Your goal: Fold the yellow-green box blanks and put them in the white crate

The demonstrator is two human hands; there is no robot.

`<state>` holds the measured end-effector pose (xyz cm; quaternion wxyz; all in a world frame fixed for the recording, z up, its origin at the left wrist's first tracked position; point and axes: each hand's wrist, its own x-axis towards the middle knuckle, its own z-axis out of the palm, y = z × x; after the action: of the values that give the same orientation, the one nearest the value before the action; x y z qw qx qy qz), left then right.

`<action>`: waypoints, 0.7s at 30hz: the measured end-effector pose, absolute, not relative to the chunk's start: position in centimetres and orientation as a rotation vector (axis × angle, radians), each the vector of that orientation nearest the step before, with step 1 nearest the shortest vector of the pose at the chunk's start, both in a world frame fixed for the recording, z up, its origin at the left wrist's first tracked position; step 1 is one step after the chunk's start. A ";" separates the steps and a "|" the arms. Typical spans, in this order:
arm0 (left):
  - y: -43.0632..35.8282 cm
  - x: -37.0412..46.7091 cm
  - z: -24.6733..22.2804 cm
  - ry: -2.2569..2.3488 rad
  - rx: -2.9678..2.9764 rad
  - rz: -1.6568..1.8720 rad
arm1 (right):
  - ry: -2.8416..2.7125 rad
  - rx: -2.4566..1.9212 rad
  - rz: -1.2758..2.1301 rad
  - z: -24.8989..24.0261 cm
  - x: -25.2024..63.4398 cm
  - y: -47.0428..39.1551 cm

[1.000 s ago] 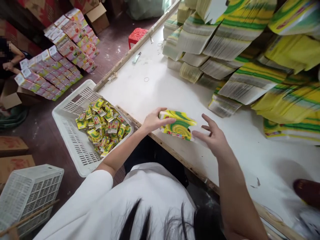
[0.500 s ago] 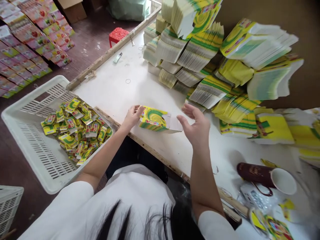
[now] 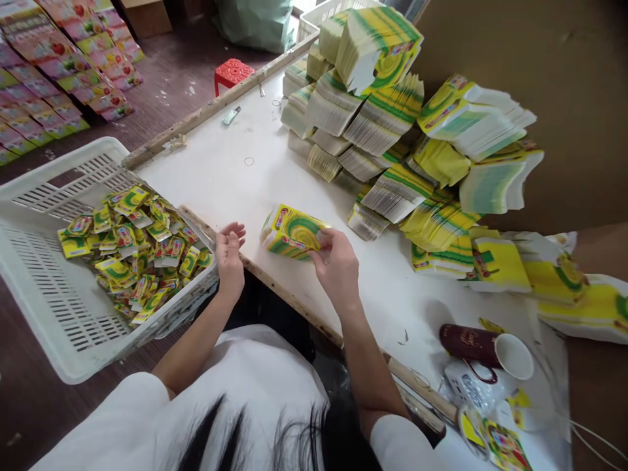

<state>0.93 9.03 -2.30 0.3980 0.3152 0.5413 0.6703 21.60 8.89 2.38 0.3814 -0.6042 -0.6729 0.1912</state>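
A yellow and green printed box (image 3: 297, 230) rests on the white table near its front edge. My right hand (image 3: 336, 261) grips the box's right end between thumb and fingers. To the left of the box, my left hand (image 3: 230, 255) is raised by the table edge, apart from the box, fingers loosely spread and holding nothing. Below and left of that hand, a white plastic basket (image 3: 53, 314) contains many small yellow-green packets (image 3: 142, 252).
Stacks of flat yellow-green cartons (image 3: 377, 118) cover the table's back right. A maroon mug (image 3: 468, 345) lies on its side at the right. Beyond the table's wooden edge (image 3: 220, 101) stands a red stool (image 3: 233, 73). Pink cartons (image 3: 63, 59) are piled at the upper left.
My left hand has let go of the box and moved left. My right hand, open before, has moved left and taken the box's right end. The view has shifted slightly.
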 end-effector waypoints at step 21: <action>7.6 4.9 2.2 0.992 0.725 1.571 | -1.486 -1.034 1.240 1.6 15.5 3.8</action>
<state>4.93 7.62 2.18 0.5425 0.3053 0.4178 0.6618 15.49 3.77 1.62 0.4561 -0.4195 -0.6027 0.5028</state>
